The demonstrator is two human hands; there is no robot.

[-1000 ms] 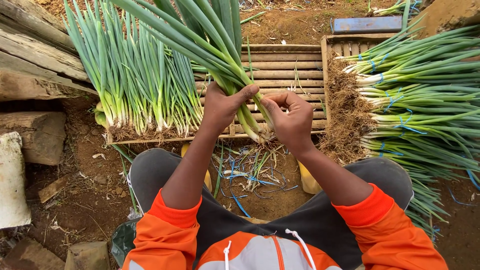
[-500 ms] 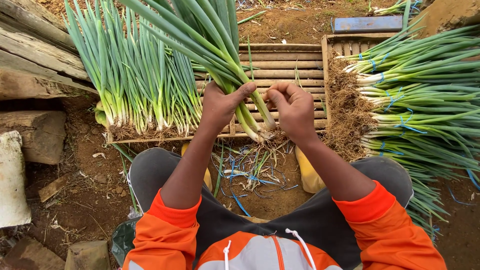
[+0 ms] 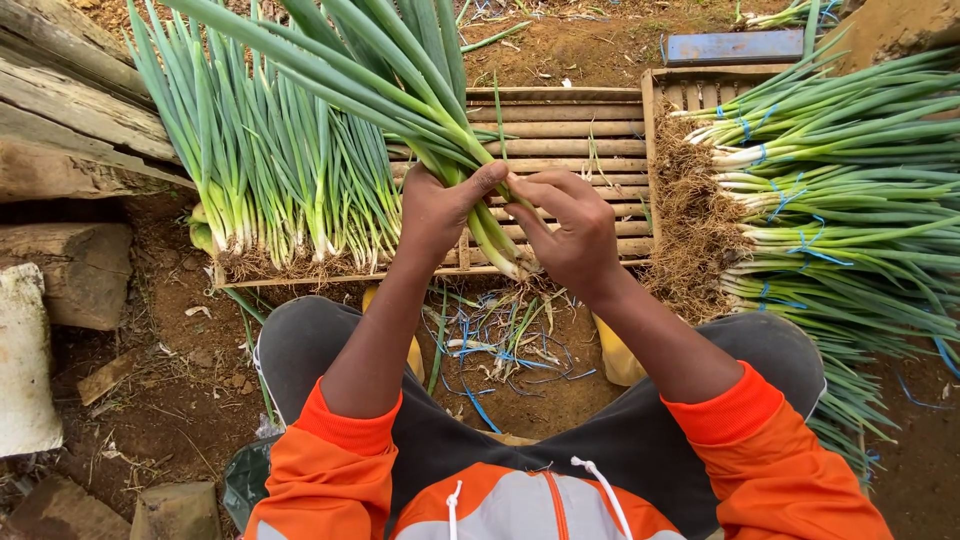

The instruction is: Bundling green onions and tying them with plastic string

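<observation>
**Both hands on a bunch of spring onions**

At the centre of the frame I held a bunch of spring onions over the wooden slatted crate. My left hand was wrapped around the stalks just above the white ends, thumb pressed across them. My right hand met it from the right, fingers curled and pinching at the same stalks. The green leaves fanned away toward the upper left, the roots pointing down near the crate's front edge.

A loose row of onions stood on the crate at the left. Tied bundles with blue string lay stacked at the right. Trimmings and blue string scraps littered the soil between my knees.
</observation>
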